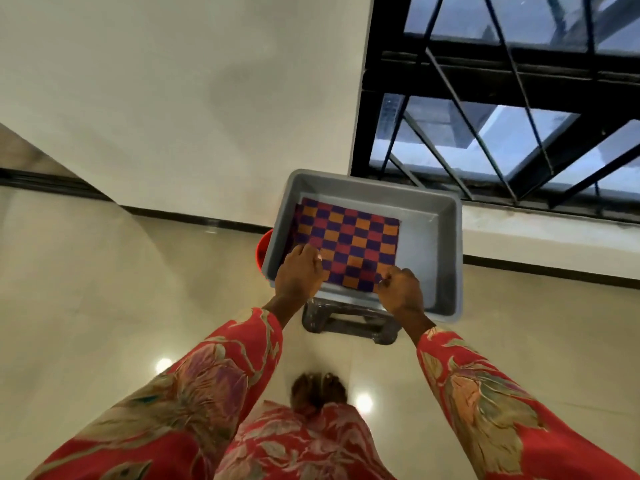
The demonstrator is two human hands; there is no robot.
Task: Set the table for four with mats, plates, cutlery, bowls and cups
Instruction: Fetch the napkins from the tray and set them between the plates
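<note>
A checkered mat (349,242) in purple, red and orange lies inside a grey plastic tub (446,237). My left hand (299,275) grips the mat's near left corner, fingers curled over its edge. The near right corner is pinched by my right hand (401,291). The mat's left side rides up against the tub's left wall. Whether more mats lie beneath it is hidden.
The tub rests on a low dark stool (349,322) on a shiny beige tiled floor. A red round object (263,247) peeks out behind the tub's left wall. A white wall and a black-framed window (502,98) stand just beyond. My feet (318,391) are below.
</note>
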